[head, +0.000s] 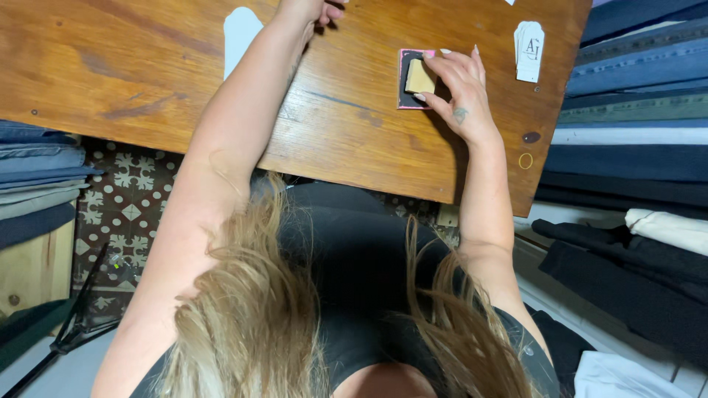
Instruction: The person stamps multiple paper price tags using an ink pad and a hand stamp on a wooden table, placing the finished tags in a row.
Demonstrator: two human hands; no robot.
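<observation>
Right hand grips the tan block on a pink-edged pad.

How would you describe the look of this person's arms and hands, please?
Both arms are bare, with no sleeves reaching them below a dark sleeveless top. The right hand has long, pale-painted nails and a small dark tattoo on its back. The left hand is mostly cut off by the frame.

I see a worn wooden bench over a patterned tile floor, with folded dark clothes stacked beyond both its side edges.
</observation>
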